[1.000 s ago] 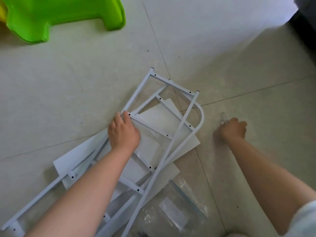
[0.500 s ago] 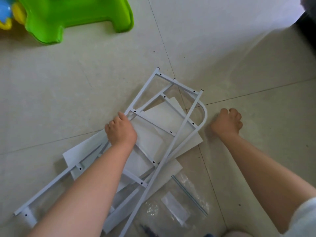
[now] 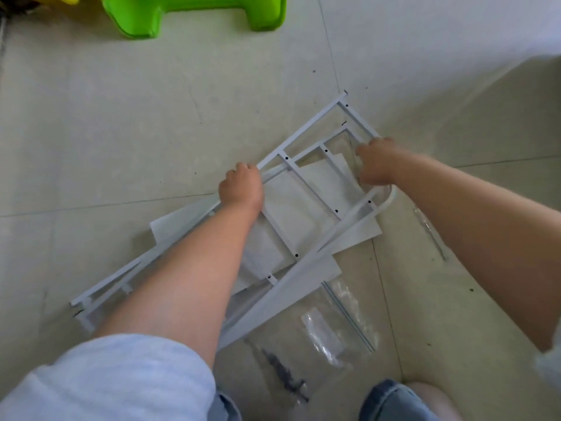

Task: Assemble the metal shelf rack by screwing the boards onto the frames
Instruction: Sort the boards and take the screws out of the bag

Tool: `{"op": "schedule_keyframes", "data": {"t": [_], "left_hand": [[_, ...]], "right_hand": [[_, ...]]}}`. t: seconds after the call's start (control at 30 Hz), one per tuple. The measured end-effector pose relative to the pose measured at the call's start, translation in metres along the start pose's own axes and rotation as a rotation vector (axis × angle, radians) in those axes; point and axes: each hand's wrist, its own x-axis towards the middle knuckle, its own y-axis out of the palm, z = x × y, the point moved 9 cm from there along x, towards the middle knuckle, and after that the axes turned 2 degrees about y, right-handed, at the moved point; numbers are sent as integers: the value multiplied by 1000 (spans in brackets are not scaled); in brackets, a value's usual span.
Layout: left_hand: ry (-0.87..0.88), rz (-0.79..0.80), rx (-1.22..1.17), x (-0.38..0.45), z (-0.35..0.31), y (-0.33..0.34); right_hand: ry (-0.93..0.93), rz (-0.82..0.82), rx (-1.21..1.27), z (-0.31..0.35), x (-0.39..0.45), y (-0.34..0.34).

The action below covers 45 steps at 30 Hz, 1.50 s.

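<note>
Left hand [image 3: 241, 189] grips the white frame [image 3: 306, 124] rail; right hand [image 3: 375, 162] grips its far crossbar. Boards [image 3: 300, 208] lie between and under the hands, on the floor [image 3: 121, 132].

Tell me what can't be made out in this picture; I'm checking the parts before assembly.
Head view only:
- Right hand: blurred, so its hold on the frame is unclear.
- Boards: partly covered by frame and left forearm; count uncertain.
- Plastic bag: contents too small and glary to identify.
- Green plastic thing: cut off by the top edge.

Matt white-painted metal frame [image 3: 306, 129]
</note>
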Motion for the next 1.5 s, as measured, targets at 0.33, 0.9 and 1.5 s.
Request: {"op": "schedule_keyframes", "data": {"t": [0.33,0.9,1.5], "left_hand": [[220,-5,31,-16,25,-11],[42,60,-4,-21,41,20],[175,134,220,-40,58,22]], "right_hand": [[-154,-138,28,51,-15,16],[-232,-227,-40,107,16,4],[-375,-261,-279,110,15,6]]}}
